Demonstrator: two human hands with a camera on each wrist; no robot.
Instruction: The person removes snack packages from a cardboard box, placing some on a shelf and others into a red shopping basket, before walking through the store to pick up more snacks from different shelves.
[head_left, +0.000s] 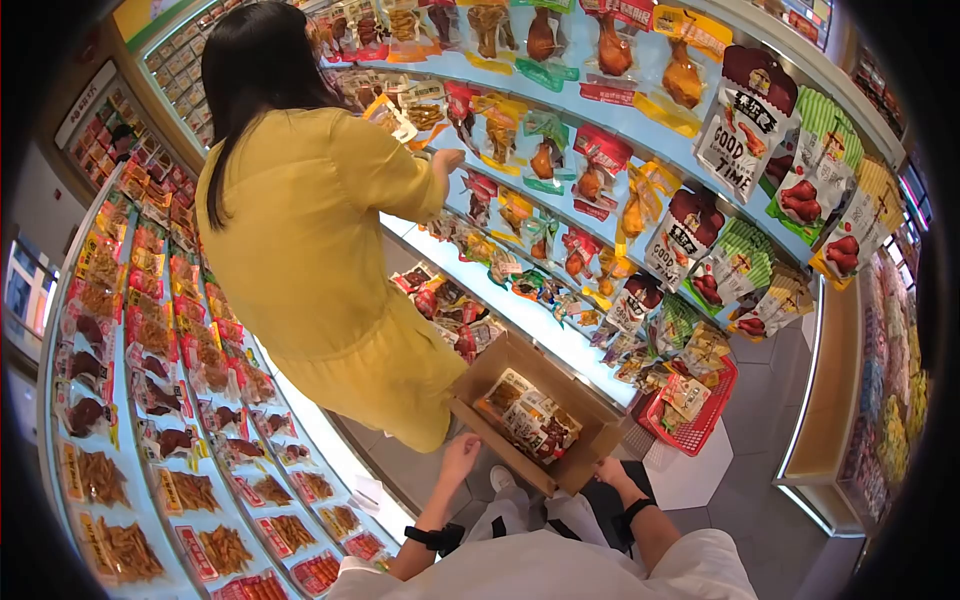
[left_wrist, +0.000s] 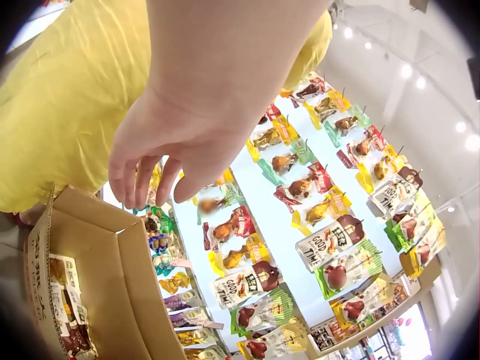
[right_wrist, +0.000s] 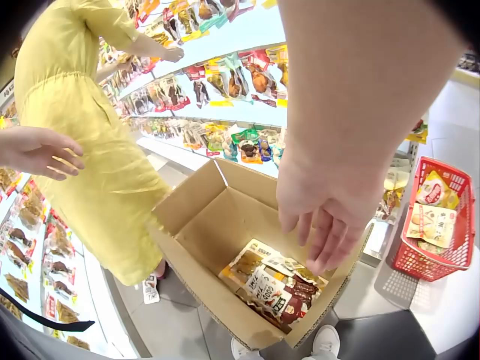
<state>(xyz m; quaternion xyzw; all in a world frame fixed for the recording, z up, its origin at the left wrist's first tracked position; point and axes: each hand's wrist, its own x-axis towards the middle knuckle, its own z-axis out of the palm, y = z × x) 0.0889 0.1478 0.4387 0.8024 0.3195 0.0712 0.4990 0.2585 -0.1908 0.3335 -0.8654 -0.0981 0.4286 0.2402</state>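
Note:
An open cardboard box (head_left: 478, 425) holds several snack packets (right_wrist: 274, 289), among them a white and dark red one lettered GOOD. My left hand (head_left: 460, 457) hangs off the box's left side with nothing in it; in the left wrist view its fingers (left_wrist: 142, 184) droop loosely. At the box's near right corner is my right hand (head_left: 608, 470). Seen from the right wrist, that hand (right_wrist: 326, 214) overlaps the box's rim, its loosely bent fingers over the packets and holding nothing.
A person in a yellow dress (head_left: 300, 240) stands ahead on the left, one arm toward the shelves. Hanging snack packets line the lit rack (head_left: 600, 110) ahead and the sloped display (head_left: 150, 400) at left. A red basket (head_left: 690, 440) with packets stands right of the box.

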